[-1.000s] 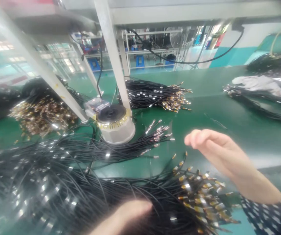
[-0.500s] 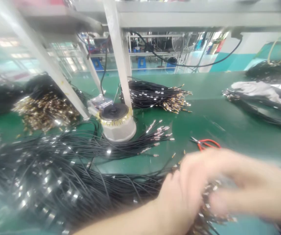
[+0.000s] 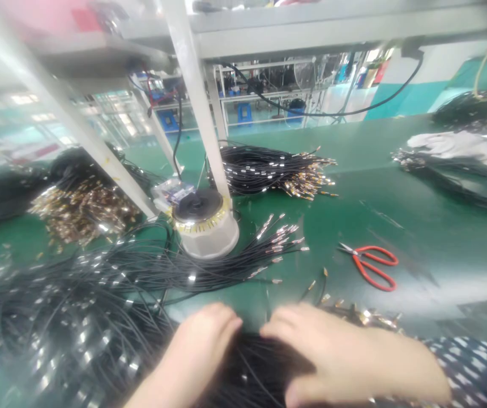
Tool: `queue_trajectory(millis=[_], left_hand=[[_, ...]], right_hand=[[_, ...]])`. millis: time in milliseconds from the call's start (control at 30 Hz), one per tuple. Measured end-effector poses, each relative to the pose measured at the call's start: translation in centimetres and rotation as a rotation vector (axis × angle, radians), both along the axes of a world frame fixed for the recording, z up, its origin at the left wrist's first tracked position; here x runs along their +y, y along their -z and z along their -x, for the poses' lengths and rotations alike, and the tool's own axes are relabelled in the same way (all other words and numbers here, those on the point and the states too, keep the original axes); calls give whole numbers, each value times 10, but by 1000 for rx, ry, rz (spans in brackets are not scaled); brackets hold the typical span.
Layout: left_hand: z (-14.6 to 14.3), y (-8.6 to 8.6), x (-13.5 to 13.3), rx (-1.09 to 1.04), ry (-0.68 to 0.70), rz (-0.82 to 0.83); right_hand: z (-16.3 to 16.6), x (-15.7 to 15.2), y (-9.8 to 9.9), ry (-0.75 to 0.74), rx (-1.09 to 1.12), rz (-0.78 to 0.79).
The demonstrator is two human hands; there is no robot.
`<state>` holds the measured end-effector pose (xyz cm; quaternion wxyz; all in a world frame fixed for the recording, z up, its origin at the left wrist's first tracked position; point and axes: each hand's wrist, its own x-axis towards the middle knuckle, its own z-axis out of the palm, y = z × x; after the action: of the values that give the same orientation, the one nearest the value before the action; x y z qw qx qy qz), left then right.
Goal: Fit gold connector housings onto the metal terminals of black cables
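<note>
A thick bundle of black cables (image 3: 252,368) lies along the near edge of the table, with metal and brass-coloured ends at its right. My left hand (image 3: 203,348) is wrapped over the bundle from the left, most of its fingers hidden. My right hand (image 3: 341,354) grips the same bundle closer to the ends, thumb on the near side and fingers over the far side. The hands are apart, with dark cable between them. Beyond my right hand lie red-handled scissors (image 3: 375,266), touched by neither hand.
A white round holder with a black top (image 3: 209,232) stands by a white post (image 3: 199,102). Another cable bundle (image 3: 264,170) lies behind it, and a heap of brass-ended cables (image 3: 86,209) at left. White cloth (image 3: 451,146) and cables lie at right. A shelf (image 3: 311,34) crosses overhead.
My hands were together at the cable ends; now they are apart and further left along the bundle. The scissors, partly covered before, show fully. The view has shifted slightly.
</note>
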<state>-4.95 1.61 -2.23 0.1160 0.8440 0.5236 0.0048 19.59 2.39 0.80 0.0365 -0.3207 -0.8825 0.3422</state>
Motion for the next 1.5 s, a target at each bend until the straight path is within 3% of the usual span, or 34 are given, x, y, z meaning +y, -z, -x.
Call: queue_trajectory(millis=[67,233,367,467,633,867,1067,1267,1500], left_hand=[[8,2,19,47,2,-158],[19,15,49,150,3,-248],[16,21,50,203,26,-279],[16,22,46,192,54,-291],[19,24,43,161,76,-282],[20,24,46,109,18,-270],[22,24,45,70,1,-259],[24,26,45,53,-16,-268],[21,26,47,66,2,-249]], right_hand=[[4,-8,7,-61,-78,-44],[6,-10,5,-149,-78,-83],[4,25,18,65,5,-39],[8,57,40,225,-2,-338],[31,83,68,157,4,-449],[54,79,83,73,-14,-587],[45,76,84,24,-14,-645],[14,79,75,105,-40,-602],[15,77,69,186,-14,-534]])
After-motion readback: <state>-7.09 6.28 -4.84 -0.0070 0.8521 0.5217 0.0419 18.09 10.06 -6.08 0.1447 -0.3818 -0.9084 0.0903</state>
